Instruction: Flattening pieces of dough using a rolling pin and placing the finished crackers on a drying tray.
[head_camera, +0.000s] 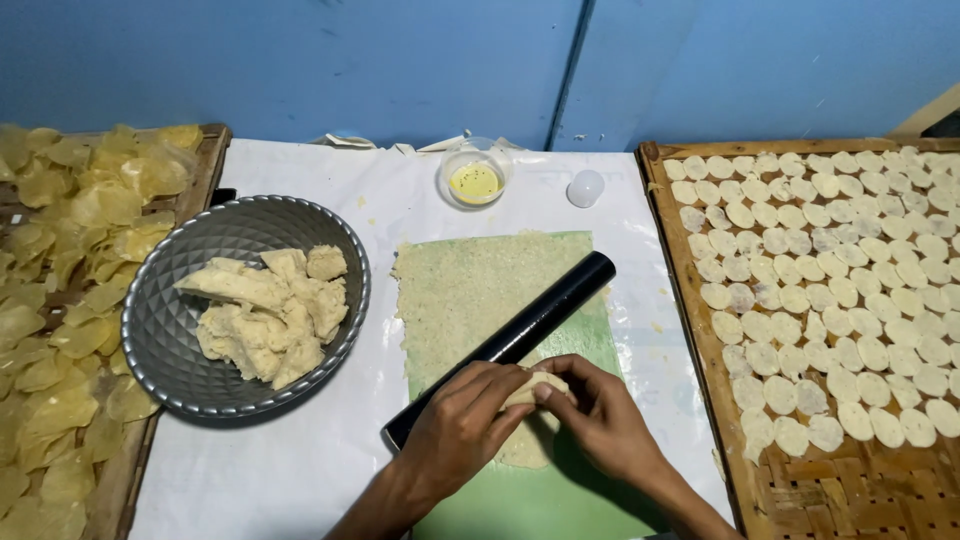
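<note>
Right now your left hand (455, 430) and right hand (600, 420) both pinch a pale, soft lump of dough (535, 388), fingertips pressed into it from either side, above the near end of the green sheet (520, 500). Under it, you have a thin, grainy, cream-coloured rolled dough layer (470, 290) covering the sheet's far half. Across it lies a black rolling pin (510, 340), set diagonally. Toward the bench's left edge sits a grey metal bowl (170, 330) with torn dough chunks (270, 310). At the far edge stands a small cup of yellow liquid (475, 180). Along the right edge, a woven tray (850, 490) carries round dough discs (830, 290).
</note>
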